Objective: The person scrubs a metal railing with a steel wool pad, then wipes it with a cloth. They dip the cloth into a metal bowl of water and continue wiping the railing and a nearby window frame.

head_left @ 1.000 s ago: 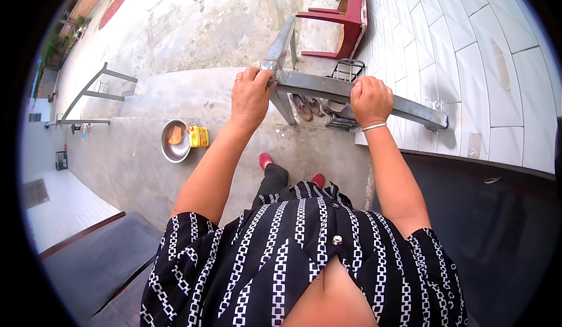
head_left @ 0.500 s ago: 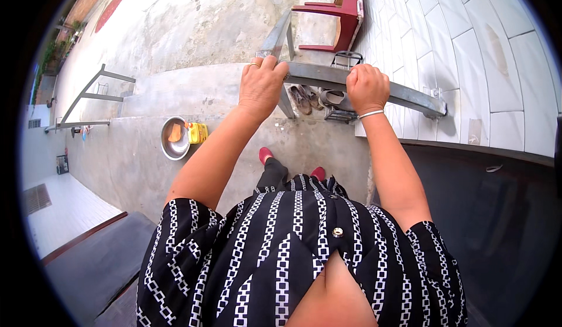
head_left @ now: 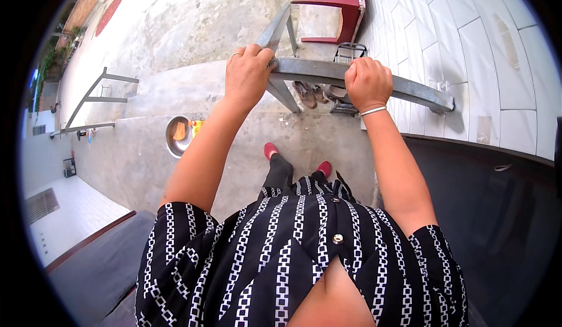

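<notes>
A grey metal handrail (head_left: 316, 71) runs across in front of me, its right end fixed to the white tiled wall. My left hand (head_left: 249, 75) is closed around the rail near its left end, where a sloping rail (head_left: 276, 26) runs away from me. The palm faces down and a ring shows on one finger; whether anything lies under the fingers is hidden. My right hand (head_left: 369, 82), with a bangle at the wrist, forms a fist around the rail farther right, short of the wall. A stretch of bare rail lies between my hands.
A metal basin (head_left: 171, 145) with an orange cloth-like thing (head_left: 180, 131) stands left on the concrete floor, a yellow container (head_left: 197, 127) beside it. Shoes (head_left: 305, 94) and a dark rack (head_left: 344, 108) sit beyond the rail. A red chair (head_left: 349, 14) stands by the tiled wall (head_left: 497, 58).
My left hand has slid left along the rail toward its corner, widening the gap between my hands. My right hand stays in nearly the same place. My forearm now covers more of the yellow container.
</notes>
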`<state>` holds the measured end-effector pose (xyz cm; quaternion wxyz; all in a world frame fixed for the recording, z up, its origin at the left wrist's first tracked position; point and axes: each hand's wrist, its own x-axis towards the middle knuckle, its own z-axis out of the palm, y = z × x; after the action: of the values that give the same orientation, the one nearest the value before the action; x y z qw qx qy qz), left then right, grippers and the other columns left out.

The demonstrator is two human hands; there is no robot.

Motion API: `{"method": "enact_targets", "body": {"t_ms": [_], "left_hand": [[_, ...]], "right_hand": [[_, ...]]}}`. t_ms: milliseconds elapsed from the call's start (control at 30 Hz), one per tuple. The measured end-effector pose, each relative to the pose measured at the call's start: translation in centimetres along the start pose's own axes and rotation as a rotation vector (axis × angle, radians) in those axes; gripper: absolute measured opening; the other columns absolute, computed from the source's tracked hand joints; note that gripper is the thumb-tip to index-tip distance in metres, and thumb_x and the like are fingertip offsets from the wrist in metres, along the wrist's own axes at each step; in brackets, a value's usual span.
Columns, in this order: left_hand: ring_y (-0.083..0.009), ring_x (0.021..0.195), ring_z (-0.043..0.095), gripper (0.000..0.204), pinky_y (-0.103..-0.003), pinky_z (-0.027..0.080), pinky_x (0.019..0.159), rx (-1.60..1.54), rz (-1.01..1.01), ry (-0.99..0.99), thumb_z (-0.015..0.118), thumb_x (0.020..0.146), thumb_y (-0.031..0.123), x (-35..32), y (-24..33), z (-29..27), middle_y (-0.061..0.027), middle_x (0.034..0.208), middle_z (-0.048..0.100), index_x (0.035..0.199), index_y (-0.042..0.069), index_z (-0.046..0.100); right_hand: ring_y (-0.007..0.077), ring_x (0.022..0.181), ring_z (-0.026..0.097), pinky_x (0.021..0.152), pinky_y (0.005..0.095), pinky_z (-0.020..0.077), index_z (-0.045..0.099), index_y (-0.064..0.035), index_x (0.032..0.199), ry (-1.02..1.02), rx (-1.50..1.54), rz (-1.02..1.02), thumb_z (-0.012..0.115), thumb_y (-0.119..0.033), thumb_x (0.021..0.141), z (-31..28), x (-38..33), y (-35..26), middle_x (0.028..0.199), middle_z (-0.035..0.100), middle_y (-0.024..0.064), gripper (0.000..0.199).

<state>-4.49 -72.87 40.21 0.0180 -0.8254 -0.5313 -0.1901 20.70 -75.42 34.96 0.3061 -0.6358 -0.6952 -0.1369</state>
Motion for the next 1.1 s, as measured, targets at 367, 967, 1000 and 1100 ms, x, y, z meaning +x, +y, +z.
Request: {"method": "enact_targets", "body": {"t_ms": [367,967,1000,1100], "left_hand": [[-0.0298,0.092,0.055,0.015,-0.041,0.043,0.079,0.069,0.034,-0.028,0.068,0.079,0.016,-0.4,0.0,0.4,-0.0053,0.095,0.058,0.093,0.013,0.063],[-0.0306,0.090,0.056,0.012,-0.043,0.044,0.075,0.024,0.034,-0.036,0.064,0.082,0.019,-1.1,0.6,-0.1,-0.0078,0.090,0.058,0.090,0.011,0.061],[-0.0304,0.091,0.056,0.013,-0.043,0.044,0.076,0.069,0.010,-0.057,0.066,0.081,0.019,-0.1,0.8,0.0,-0.0075,0.090,0.058,0.092,0.012,0.061],[-0.0307,0.091,0.056,0.016,-0.043,0.044,0.077,0.171,-0.020,-0.074,0.067,0.080,0.018,1.7,2.0,0.3,-0.0078,0.091,0.058,0.094,0.012,0.062]], "right_hand": [[0.0211,0.070,0.056,0.066,0.0370,0.0411,0.056,-0.0130,0.067,-0.006,0.032,0.018,0.056,-0.022,0.077,0.1,0.1,0.5,0.069,0.057,0.0001,0.013],[0.0207,0.071,0.057,0.066,0.0371,0.0422,0.059,-0.0131,0.072,-0.054,0.009,0.015,0.053,-0.020,0.080,-0.2,-0.2,0.6,0.073,0.059,0.0000,0.012],[0.0208,0.071,0.057,0.066,0.0372,0.0422,0.059,-0.0131,0.072,-0.045,0.008,0.008,0.053,-0.020,0.080,-0.2,0.2,0.7,0.073,0.059,0.0000,0.012],[0.0208,0.070,0.056,0.066,0.0370,0.0412,0.057,-0.0133,0.069,-0.016,0.033,-0.014,0.055,-0.022,0.078,0.1,0.0,0.2,0.071,0.057,0.0004,0.013]]}}
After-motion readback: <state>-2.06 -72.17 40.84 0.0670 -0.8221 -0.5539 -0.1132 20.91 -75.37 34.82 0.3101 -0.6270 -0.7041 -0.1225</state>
